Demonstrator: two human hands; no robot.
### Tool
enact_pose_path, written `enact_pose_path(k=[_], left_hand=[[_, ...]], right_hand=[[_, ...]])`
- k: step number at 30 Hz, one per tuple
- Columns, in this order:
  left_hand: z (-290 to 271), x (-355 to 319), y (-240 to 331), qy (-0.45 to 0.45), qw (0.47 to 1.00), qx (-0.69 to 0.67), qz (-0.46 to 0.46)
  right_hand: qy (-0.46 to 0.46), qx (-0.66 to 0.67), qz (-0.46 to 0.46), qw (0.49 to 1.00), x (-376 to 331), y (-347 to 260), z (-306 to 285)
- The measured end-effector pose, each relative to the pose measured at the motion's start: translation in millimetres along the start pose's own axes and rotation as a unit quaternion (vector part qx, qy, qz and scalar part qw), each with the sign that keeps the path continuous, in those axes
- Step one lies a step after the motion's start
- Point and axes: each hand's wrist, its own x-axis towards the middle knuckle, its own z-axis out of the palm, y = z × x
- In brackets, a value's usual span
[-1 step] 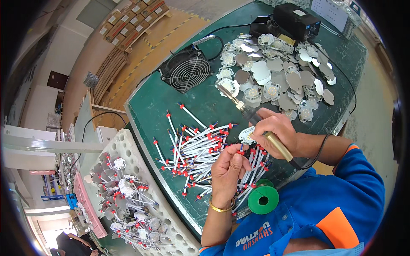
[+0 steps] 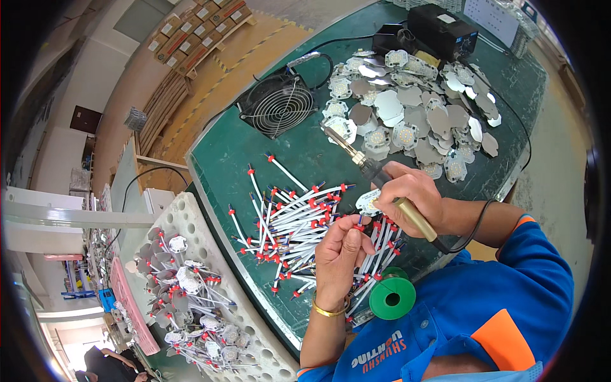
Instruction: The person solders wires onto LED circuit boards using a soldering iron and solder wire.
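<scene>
The small round white light board is mostly hidden between the two hands, so only its pale edge shows. It sits just above the green table mat, near the middle of the desk. The left hand is curled, with its fingertips pinched on a thin white wire with red ends, right beside the board. The right hand is closed around the yellow-handled soldering iron, whose metal tip points up and away toward the pile of boards. It may also be steadying the board with a finger, but that part is too hidden to tell.

There is one black square fan with a wire grille, one green spool and one black box with a white label at the far edge. The heap of white wires with red ends and the pile of silver round plates and boards are too many to count. A white foam tray with holes on the left holds more finished pieces, partly cut off by the dark rim.
</scene>
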Motion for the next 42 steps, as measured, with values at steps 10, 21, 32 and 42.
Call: enact_pose_path(k=[10, 21, 32, 42], left_hand=[[1.4, 0.7, 1.1, 0.018, 1.0, 0.0, -0.021], [2.3, 0.6, 2.5, 0.063, 0.998, -0.003, -0.015], [8.8, -3.5, 3.4, 0.132, 0.972, 0.177, 0.082], [5.1, -2.3, 0.0, 0.126, 0.956, 0.242, 0.107]], right_hand=[[0.015, 0.006, -0.005, 1.0, -3.9, 0.9, 1.2], [-0.14, -0.033, -0.152, 0.978, -3.6, -6.6, -4.0], [-0.06, 0.071, 0.085, 0.992, 3.3, -11.1, -5.3], [-0.101, 0.077, 0.093, 0.988, 6.5, -11.0, -9.6]])
